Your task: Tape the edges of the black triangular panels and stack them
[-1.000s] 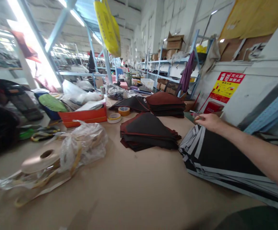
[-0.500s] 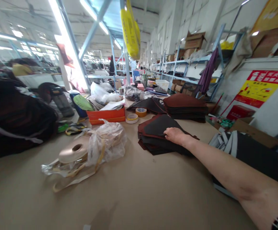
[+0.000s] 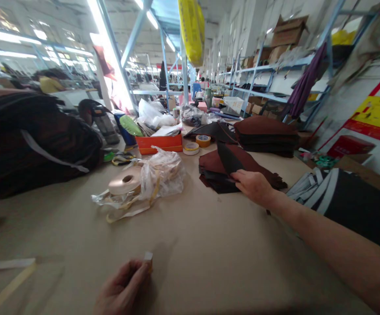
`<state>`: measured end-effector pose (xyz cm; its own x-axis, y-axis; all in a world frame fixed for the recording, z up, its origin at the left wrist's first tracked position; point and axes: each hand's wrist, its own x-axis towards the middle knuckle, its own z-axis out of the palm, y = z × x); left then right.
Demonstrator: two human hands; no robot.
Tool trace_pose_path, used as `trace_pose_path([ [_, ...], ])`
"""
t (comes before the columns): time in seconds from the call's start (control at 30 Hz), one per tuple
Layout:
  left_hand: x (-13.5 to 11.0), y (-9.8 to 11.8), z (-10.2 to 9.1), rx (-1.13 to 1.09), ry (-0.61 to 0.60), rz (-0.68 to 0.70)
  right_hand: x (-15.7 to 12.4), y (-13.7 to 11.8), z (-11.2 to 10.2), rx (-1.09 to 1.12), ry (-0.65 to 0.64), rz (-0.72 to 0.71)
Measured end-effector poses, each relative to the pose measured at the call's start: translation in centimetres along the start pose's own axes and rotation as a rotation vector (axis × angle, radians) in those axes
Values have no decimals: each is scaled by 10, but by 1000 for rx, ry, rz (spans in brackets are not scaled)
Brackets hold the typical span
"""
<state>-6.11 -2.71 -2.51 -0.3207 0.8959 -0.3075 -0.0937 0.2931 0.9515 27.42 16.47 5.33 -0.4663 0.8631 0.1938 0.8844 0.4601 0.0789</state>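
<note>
Since the earlier frame, the right hand (image 3: 253, 187) has drawn a dark piece (image 3: 229, 159) up off its pile, baring reddish brown beneath, and the left hand (image 3: 126, 284) has come into view at the lower edge.

The brown bench (image 3: 209, 245) carries everything. A big black bundle (image 3: 35, 144) with a pale strap fills its left side. On the right, below the right forearm, lies a black stack with grey strips (image 3: 363, 210). At the back sits a tall brown-topped stack (image 3: 265, 131), and in front of it, near the middle, the layered pile (image 3: 209, 159) of brown and black pieces. The dark piece stands tilted over this pile, its near corner gripped between the right hand's thumb and fingers.

Left of the pile, a crumpled clear bag (image 3: 168, 170) lies against a pale ribbon roll (image 3: 120, 183), with an orange box (image 3: 160, 145) just behind. The left hand is curled, thumb and fingers pinching a small pale tab (image 3: 148, 256); its material is too blurred to tell. Beside the box, a white tape roll (image 3: 191, 152) lies next to a yellow tape roll (image 3: 203, 143).
</note>
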Motion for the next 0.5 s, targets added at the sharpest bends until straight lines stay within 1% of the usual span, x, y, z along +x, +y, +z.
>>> trace_pose_path([
  [0.1,-4,19,-9,10,-34,-17,-57,-48,14,65,-60,-335],
  [0.13,-6,26,-10,21,-48,-10,-76,-62,21,92,-87,-421],
  [0.17,-9,33,-11,37,-75,2,-93,-75,28,123,-117,-470],
  [0.2,-12,39,-9,62,-116,18,-108,-86,35,156,-143,-485],
  [0.27,-19,48,1,137,-231,54,-127,-99,45,258,-182,-423],
  [0.33,-28,51,17,219,-354,60,-134,-102,48,469,-211,-285],
  [0.37,-32,50,27,256,-407,47,-135,-100,46,625,-227,-190],
  [0.43,-39,47,48,329,-473,19,-132,-96,37,968,-280,23],
  [0.5,-44,42,66,416,-515,24,-130,-93,24,1232,-371,218],
])
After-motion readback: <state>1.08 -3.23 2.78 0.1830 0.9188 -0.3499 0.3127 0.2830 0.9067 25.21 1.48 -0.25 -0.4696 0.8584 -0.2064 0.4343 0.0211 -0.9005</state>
